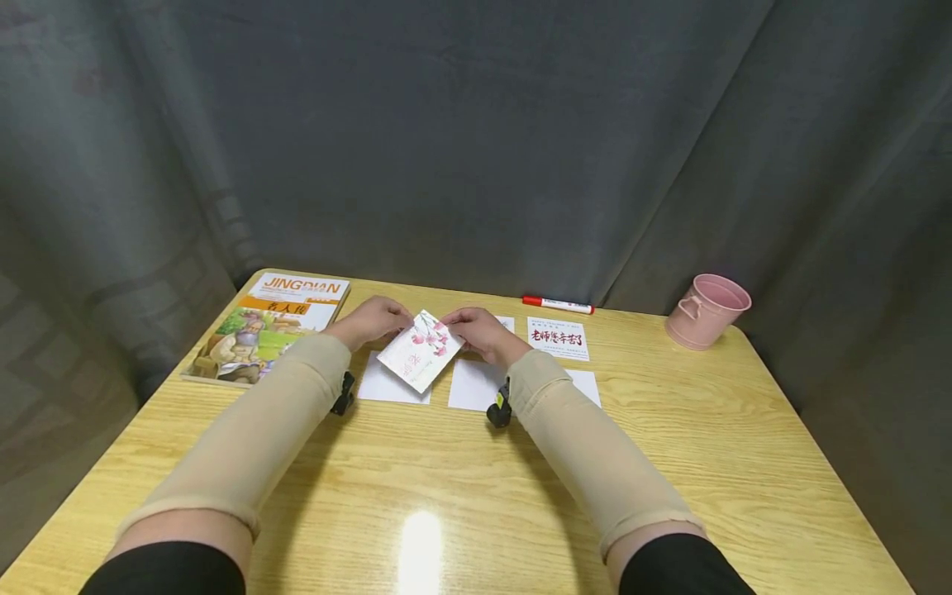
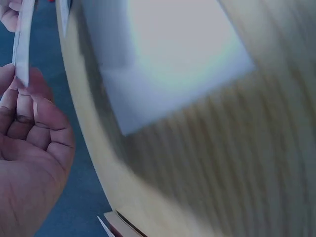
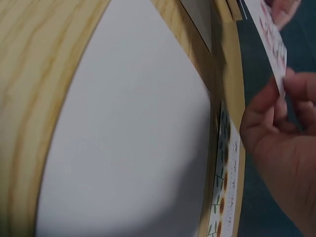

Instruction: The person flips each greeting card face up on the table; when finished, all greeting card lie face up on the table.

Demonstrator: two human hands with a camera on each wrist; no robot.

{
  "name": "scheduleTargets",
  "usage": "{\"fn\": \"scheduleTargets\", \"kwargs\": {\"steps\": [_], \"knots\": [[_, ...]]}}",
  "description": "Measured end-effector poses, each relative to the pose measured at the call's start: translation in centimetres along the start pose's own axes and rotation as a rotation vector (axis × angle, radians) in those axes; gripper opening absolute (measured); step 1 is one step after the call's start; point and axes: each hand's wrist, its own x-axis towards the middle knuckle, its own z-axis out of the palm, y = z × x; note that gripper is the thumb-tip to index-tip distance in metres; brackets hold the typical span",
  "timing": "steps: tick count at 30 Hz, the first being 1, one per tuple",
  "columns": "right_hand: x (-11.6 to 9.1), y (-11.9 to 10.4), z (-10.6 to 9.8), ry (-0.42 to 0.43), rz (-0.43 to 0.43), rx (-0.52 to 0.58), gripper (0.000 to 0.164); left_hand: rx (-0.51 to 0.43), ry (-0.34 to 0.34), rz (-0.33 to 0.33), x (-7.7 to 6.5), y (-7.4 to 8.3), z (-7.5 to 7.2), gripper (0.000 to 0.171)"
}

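Note:
Both hands hold up a greeting card (image 1: 421,354) printed with pink flowers, tilted above the white paper pieces. My left hand (image 1: 378,321) pinches one edge between thumb and fingers; the left wrist view shows the card (image 2: 22,44) edge-on in that grip. My right hand (image 1: 487,333) pinches the opposite corner, and in the right wrist view the flowered face of the card (image 3: 271,39) shows. Below the card lies a blank white paper (image 1: 387,387), with a second white paper (image 1: 472,387) under the right wrist and a third (image 1: 587,385) partly hidden by the right forearm.
A card with red characters (image 1: 558,339) lies behind the right arm, a red-and-white marker (image 1: 558,305) beyond it. Another card (image 3: 224,177) is partly covered by the right hand in the head view. A magazine (image 1: 268,330) lies left; a pink bucket (image 1: 702,318) stands far right.

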Motion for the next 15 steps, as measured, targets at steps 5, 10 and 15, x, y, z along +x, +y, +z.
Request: {"fn": "scheduleTargets", "kwargs": {"steps": [5, 10, 15], "knots": [[-0.29, -0.22, 0.28, -0.105, -0.019, 0.006, 0.025, -0.062, -0.043, 0.033, -0.12, 0.76, 0.12, 0.033], [-0.46, -0.21, 0.47, -0.100, -0.011, 0.024, 0.029, -0.052, -0.028, 0.044, -0.34, 1.12, 0.01, 0.025], [-0.69, -0.08, 0.72, -0.047, 0.033, 0.122, 0.045, -0.143, 0.237, 0.030, -0.57, 1.07, -0.45, 0.023]]}}
